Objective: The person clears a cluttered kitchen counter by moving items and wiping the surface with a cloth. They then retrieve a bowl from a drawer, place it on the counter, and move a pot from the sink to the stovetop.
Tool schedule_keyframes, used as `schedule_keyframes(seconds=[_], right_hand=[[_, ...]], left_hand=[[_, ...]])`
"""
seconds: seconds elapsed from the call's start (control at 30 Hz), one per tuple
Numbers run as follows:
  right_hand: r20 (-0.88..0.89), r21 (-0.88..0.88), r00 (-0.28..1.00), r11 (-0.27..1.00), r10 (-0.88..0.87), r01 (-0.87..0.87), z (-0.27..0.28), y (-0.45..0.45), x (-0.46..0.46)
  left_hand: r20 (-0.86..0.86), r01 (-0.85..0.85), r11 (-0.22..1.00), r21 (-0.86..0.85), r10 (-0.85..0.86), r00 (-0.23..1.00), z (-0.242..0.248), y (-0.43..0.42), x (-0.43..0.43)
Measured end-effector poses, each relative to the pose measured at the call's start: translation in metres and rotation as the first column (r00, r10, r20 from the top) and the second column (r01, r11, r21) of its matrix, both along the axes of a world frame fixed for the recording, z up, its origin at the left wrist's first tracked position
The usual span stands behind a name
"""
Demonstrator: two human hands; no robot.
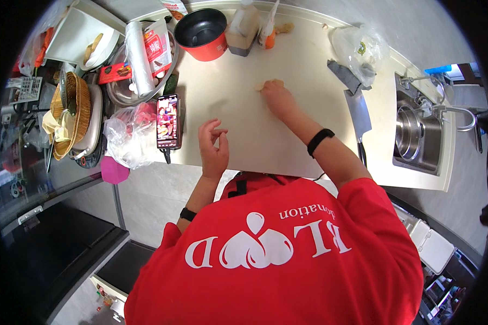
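My right hand (pixel 279 100) is over the middle of the cream countertop (pixel 244 134), fingers down on a small pale tan piece (pixel 277 82), perhaps a cloth. Most of it is hidden under the hand. Near the counter's front edge hovers my left hand (pixel 213 147), its fingers loosely bent and apart with nothing in them. To the left of that hand, a lit phone (pixel 167 122) lies with a cable at its lower end. A cleaver (pixel 358 111) rests right of my right forearm, its dark handle partly behind the arm.
At the back stand a red pot (pixel 205 46) and a plastic jug (pixel 242 30). A glass bowl (pixel 116 91) with packages, a plastic bag (pixel 128 138) and a wicker basket (pixel 83 113) crowd the left. On the right are a grey cloth (pixel 345 76), a clear bag (pixel 360 48) and a sink (pixel 425 152).
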State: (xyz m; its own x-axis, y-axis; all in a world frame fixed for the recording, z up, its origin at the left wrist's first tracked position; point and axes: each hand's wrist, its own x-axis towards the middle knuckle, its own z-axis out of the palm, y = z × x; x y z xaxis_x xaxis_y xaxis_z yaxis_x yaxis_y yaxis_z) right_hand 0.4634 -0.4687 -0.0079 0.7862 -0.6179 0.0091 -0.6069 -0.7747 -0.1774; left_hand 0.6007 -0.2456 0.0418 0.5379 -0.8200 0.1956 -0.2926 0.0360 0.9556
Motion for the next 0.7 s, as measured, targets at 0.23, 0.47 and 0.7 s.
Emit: schedule_keyframes(seconds=[0.23,0.47,0.7], right_hand=[[0.05,0.022,0.998,0.999,0.035,-0.036,-0.003,0.001,0.007],[0.109,0.011,0.994,1.0,-0.027,0.026,0.002,-0.002,0.008],[0.031,0.124,0.993,0.985,0.117,-0.12,0.008,0.013,-0.011]], left_hand=[[0.005,-0.007,0.998,0.061,0.007,1.0,-0.005,0.014,0.005],[0.001,-0.036,0.999,0.034,0.036,0.999,-0.003,0.012,0.002],[0.03,-0.011,0.998,0.065,0.009,1.0,-0.002,0.015,0.004]])
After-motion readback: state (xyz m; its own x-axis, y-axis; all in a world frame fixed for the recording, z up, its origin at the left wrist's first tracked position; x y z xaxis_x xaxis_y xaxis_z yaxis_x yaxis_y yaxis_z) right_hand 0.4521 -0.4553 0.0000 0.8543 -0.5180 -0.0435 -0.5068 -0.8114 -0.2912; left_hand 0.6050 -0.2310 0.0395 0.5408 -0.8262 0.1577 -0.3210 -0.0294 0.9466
